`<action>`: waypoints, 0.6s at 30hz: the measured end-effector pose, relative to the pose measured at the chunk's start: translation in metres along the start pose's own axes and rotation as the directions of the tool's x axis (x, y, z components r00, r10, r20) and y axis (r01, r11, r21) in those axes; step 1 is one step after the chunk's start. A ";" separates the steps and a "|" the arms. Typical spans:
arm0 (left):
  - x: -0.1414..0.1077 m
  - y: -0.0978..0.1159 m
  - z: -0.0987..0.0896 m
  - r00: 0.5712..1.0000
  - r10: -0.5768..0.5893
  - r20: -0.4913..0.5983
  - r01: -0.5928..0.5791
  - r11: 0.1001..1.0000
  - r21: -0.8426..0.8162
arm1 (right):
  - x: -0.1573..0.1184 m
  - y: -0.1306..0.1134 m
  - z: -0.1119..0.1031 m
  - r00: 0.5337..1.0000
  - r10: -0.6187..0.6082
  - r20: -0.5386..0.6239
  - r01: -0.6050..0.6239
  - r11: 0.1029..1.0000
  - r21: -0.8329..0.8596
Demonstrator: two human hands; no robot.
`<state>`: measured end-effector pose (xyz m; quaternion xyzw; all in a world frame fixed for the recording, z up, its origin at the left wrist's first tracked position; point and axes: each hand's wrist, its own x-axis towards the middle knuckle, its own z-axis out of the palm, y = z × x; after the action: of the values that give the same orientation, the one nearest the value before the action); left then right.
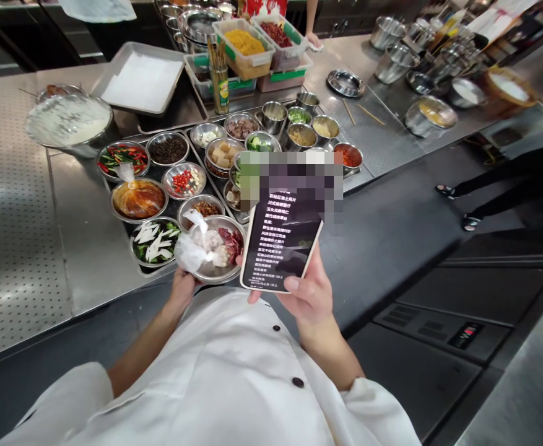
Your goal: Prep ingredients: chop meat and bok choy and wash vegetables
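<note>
My right hand (311,288) is wrapped round a smartphone (283,248), its thumb over the lower right corner. Lines of Chinese text fill the dark screen; blurring blocks cover its top. At the counter's front edge, my left hand (184,288) grips the lower left side of a metal bowl (218,275), most fingers hidden beneath. Inside that bowl lie dark red meat slices (232,243) and a knotted clear plastic bag (206,241) of pale food. Close by are a bowl of sliced white and green vegetables (155,243) and one with a bagged orange-brown food (139,201).
Several metal bowls of cut ingredients, including chopped red chili (185,181), crowd the counter (85,217). Behind stand a lined tray (143,77), plastic tubs (243,46) and a large white-coated bowl (73,124). A person's legs (498,179) show at right; another person's hand (314,41) rests at the back.
</note>
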<state>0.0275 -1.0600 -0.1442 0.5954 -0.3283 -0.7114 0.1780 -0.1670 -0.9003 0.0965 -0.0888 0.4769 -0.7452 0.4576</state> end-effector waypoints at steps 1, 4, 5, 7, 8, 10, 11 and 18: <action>0.001 0.000 0.002 1.000 0.004 -0.009 -0.004 1.000 0.001 | -0.002 0.000 -0.005 1.000 -0.006 -0.012 0.006 1.000 0.000; 0.004 -0.002 0.005 0.999 0.003 -0.043 -0.003 1.000 0.005 | -0.009 0.004 -0.024 0.998 -0.020 -0.053 0.020 1.000 0.014; 0.006 -0.002 0.005 0.999 -0.005 -0.043 0.005 1.000 0.001 | -0.011 0.007 -0.031 0.997 -0.023 -0.068 0.025 0.999 0.022; 0.010 -0.002 0.005 0.999 -0.013 -0.029 0.012 1.000 -0.010 | -0.015 0.015 -0.045 0.995 -0.016 -0.097 0.020 0.999 0.041; 0.013 -0.002 0.004 1.000 -0.010 -0.020 0.010 1.000 -0.016 | -0.016 0.021 -0.051 0.994 -0.005 -0.111 0.012 0.998 0.055; 0.020 0.002 0.002 1.000 -0.001 -0.006 0.001 1.000 -0.020 | -0.017 0.033 -0.060 0.990 0.024 -0.140 -0.012 0.996 0.087; 0.024 0.006 0.002 1.000 0.003 -0.006 -0.003 1.000 -0.021 | -0.017 0.040 -0.063 0.987 0.039 -0.155 -0.024 0.995 0.100; 0.083 0.062 0.008 0.996 0.054 0.067 -0.052 0.998 -0.041 | 0.001 0.071 -0.063 0.967 0.060 -0.246 -0.038 0.995 0.093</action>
<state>-0.0072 -1.1563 -0.1617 0.5584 -0.3357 -0.7325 0.1973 -0.1611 -0.8709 0.0064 0.0372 0.4996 -0.7589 0.4160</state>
